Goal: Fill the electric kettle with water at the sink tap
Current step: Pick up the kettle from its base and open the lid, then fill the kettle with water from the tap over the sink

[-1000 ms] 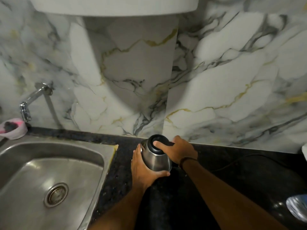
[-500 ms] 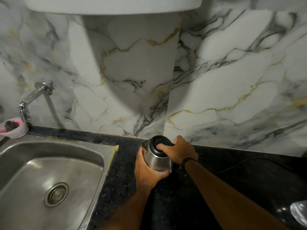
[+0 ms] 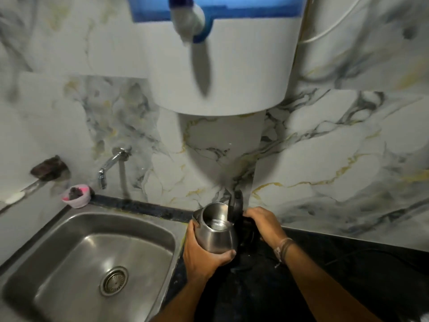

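Note:
A steel electric kettle (image 3: pixel 216 231) stands on the dark counter just right of the sink, its black lid (image 3: pixel 236 205) flipped up so the shiny inside shows. My left hand (image 3: pixel 201 254) wraps the kettle's body from the left and below. My right hand (image 3: pixel 262 223) grips the black handle side behind the lid. The steel sink (image 3: pixel 76 270) lies to the left, with a chrome tap (image 3: pixel 109 166) on the marble wall above its back edge. No water runs from the tap.
A white water-purifier tank (image 3: pixel 220 66) hangs on the wall above the kettle. A small pink bowl (image 3: pixel 77 197) sits at the sink's back left corner, beside a dark scrubber holder (image 3: pixel 47 169). A black cord (image 3: pixel 362 254) trails over the counter (image 3: pixel 348 275) on the right.
The kettle's lid, shut before, now stands open, and my right hand has shifted from the lid top to the handle side. The view has tilted up and widened.

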Demonstrator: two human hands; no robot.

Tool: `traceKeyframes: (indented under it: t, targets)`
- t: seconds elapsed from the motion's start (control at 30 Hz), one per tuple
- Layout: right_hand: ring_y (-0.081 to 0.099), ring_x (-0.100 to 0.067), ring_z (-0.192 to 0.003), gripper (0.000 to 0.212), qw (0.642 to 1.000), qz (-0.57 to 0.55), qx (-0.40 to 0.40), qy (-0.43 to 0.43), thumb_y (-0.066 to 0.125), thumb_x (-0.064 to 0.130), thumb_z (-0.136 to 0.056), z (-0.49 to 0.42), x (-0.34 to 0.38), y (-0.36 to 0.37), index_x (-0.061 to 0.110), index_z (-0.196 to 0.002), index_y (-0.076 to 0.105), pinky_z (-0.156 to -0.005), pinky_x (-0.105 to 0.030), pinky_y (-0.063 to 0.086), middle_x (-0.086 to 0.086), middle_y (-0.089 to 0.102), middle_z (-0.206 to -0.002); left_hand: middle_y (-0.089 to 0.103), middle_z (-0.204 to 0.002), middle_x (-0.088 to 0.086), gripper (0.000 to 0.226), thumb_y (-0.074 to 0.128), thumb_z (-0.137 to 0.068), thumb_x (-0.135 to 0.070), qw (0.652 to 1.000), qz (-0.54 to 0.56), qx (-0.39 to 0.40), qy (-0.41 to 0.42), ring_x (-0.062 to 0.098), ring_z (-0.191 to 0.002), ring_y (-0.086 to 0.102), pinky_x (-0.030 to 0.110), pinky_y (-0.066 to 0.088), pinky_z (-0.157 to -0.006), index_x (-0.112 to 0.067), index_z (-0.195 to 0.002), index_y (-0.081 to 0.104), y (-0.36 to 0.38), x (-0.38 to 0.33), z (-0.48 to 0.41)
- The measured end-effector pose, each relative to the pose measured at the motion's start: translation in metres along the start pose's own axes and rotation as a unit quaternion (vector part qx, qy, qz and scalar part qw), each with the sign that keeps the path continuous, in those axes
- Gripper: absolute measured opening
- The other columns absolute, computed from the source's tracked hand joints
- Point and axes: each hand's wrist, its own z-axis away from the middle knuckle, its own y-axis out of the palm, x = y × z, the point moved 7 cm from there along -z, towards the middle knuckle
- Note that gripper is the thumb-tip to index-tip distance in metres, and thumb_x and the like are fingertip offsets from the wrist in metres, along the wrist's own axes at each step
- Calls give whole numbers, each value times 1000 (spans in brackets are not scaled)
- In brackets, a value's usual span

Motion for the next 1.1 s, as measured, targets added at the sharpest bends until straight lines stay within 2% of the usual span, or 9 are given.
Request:
traceKeyframes:
  t: [0.13,0.33,0.4,0.47,0.57,0.67,0.87,1.03,1.1]
  targets:
    - [71,-13,-78,14,1000,-2,5,-24,85,24,-89,18,3,29,12,-87,78,-67,-25,49,1,78,-82,61,-152,-6,156,104,-30,-63,1000,9,-21,1,23,-137,63,52,58,-111,-41,-164,27,-39,6,4]
    - [74,-19,-81,10,999,-13,-7,-37,84,17,-90,41,12,79,12,-83,79,-60,-16,53,4,79,-74,63,-147,-12,154,104,-28,-60,999,13,-30,12,18,-132,65,47,60,-108,-49,-161,27,-95,34,-6]
    - [76,-20,-86,10,999,3,-17,-50,85,24,-88,48,17,96,17,-84,80,-67,-22,54,4,81,-82,62,-151,-10,154,104,-29,-60,999,9,-30,17,20,-136,64,48,60,-110,-46,-163,28,-107,43,-13]
    - [77,-17,-90,24,996,30,-39,-70,87,45,-81,54,32,113,24,-86,78,-73,-28,55,6,82,-91,61,-152,-9,153,104,-29,-59,999,6,-27,26,21,-138,62,49,59,-110,-43,-162,29,-120,52,-21]
    - [75,-13,-82,59,994,92,-29,-57,79,81,-60,57,61,153,26,-82,71,-69,-32,54,9,78,-85,57,-156,-7,156,103,-29,-62,999,-2,-21,31,23,-142,59,47,57,-112,-40,-163,26,-140,69,-38]
    - [69,-18,-80,75,982,187,-9,-22,72,93,-48,51,83,201,28,-80,58,-64,-37,47,9,71,-83,51,-164,-5,160,102,-30,-64,999,6,-17,47,23,-149,53,43,51,-116,-49,-164,16,-161,84,-57]
    - [67,-15,-78,78,951,300,59,32,69,93,-40,25,106,281,29,-84,60,-61,-34,48,8,69,-85,48,-165,-8,161,103,-31,-67,997,8,-17,81,21,-150,49,40,48,-116,-81,-149,-6,-212,134,-109]
    - [71,-18,-72,67,948,288,129,23,72,82,-50,-2,114,346,29,-90,62,-63,-34,47,4,75,-86,40,-148,-39,155,104,-29,-62,994,14,-11,104,5,-138,48,34,47,-111,-78,-151,10,-249,166,-145]
    - [73,-16,-71,62,943,281,177,19,68,78,-55,-13,115,373,29,-93,68,-66,-34,48,6,79,-84,41,-145,-40,151,104,-30,-61,995,18,-8,97,6,-135,49,33,47,-110,-60,-160,26,-263,182,-158]
